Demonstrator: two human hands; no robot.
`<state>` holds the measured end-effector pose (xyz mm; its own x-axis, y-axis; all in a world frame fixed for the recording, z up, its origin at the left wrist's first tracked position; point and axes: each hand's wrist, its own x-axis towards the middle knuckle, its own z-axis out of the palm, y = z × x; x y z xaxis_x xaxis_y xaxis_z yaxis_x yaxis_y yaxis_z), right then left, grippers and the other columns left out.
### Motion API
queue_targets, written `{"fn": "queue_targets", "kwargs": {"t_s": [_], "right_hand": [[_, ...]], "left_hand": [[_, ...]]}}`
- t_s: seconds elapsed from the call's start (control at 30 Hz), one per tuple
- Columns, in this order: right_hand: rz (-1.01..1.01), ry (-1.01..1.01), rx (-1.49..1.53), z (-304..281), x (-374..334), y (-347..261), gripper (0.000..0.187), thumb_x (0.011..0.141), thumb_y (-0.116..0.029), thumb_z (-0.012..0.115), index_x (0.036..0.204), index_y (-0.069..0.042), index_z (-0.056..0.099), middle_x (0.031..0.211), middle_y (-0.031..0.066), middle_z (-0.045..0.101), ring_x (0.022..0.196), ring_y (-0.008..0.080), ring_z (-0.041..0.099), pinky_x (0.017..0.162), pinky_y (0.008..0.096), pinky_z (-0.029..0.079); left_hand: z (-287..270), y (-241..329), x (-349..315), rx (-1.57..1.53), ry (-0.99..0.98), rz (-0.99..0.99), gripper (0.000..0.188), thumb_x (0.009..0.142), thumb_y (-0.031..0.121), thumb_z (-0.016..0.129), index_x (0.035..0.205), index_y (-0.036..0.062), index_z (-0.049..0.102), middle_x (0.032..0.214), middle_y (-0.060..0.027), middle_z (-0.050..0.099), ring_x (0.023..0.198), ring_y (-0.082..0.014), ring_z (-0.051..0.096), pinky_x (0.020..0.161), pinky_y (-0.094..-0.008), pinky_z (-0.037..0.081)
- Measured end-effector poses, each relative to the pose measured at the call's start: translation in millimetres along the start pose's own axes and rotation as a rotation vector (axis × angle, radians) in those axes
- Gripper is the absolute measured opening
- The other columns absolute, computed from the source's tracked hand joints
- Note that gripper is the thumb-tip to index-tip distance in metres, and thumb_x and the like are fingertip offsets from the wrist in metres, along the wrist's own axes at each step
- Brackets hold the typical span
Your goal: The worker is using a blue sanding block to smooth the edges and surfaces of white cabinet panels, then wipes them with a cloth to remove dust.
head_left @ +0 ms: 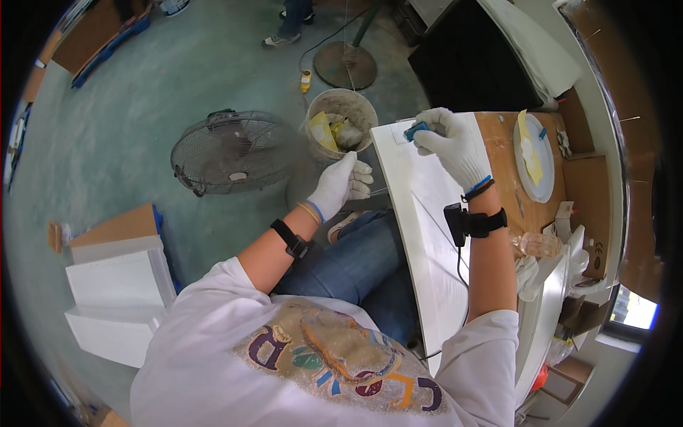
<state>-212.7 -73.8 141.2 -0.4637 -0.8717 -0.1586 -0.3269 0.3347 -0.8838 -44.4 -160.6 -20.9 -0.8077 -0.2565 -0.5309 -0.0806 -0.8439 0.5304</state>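
My right hand (446, 142), in a white knit glove, pinches a small dark-blue block (415, 131) over the far end of a long white panel (427, 192). Beside the block, a small pale square (400, 134) shows at the panel's far left corner; what it is I cannot tell. My left hand (343, 186), gloved alike, hovers left of the panel's edge, just on the near side of a dirty white bucket (366, 107). Its fingers are loosely bent and a little apart, with nothing visible in them. Yellow scraps (323, 132) and crumpled waste lie inside the bucket.
A black caged fan (231, 151) stands on the left. Right of the panel, a wooden tabletop (498, 142) bears a white oval plate (542, 181) with a yellow strip, and a clear bottle (538, 245). White boxes (117, 277) sit at lower left. Another person's shoe (281, 41) shows at the top.
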Motion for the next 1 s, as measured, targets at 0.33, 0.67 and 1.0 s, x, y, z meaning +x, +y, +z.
{"fn": "queue_targets", "kwargs": {"t_s": [0.33, 0.67, 1.0], "right_hand": [[0.109, 0.144, -0.042, 1, 27, 9, 0.037, 0.077, -0.012, 0.064, 0.111, 0.004, 0.058, 0.088, 0.0069, 0.063, 0.075, 0.0125, 0.058, 0.071, 0.0233, 0.048], [0.006, 0.133, -0.204, -3, 34, 36, 0.029, 0.076, -0.014, 0.066, 0.102, -0.002, 0.064, 0.087, 0.0083, 0.066, 0.08, 0.0158, 0.062, 0.075, 0.0268, 0.049], [-0.043, 0.181, -0.202, -5, -12, 46, 0.022, 0.075, -0.008, 0.068, 0.096, -0.004, 0.063, 0.086, 0.0073, 0.065, 0.079, 0.0156, 0.062, 0.075, 0.0266, 0.05]], "left_hand": [[17, 3, 25, 0.053, -0.12, 0.232, 0.041, 0.095, 0.039, 0.042, 0.113, 0.0048, 0.055, 0.101, -0.007, 0.062, 0.087, -0.0174, 0.062, 0.076, -0.0305, 0.051], [44, 15, 12, -0.037, -0.195, 0.191, 0.037, 0.093, 0.026, 0.048, 0.121, 0.0017, 0.05, 0.114, -0.0068, 0.057, 0.104, -0.0179, 0.056, 0.089, -0.0347, 0.046], [41, 18, 28, 0.25, -0.183, 0.364, 0.036, 0.092, 0.021, 0.05, 0.119, -0.0013, 0.05, 0.112, -0.0076, 0.057, 0.103, -0.017, 0.055, 0.091, -0.0328, 0.044]]}}
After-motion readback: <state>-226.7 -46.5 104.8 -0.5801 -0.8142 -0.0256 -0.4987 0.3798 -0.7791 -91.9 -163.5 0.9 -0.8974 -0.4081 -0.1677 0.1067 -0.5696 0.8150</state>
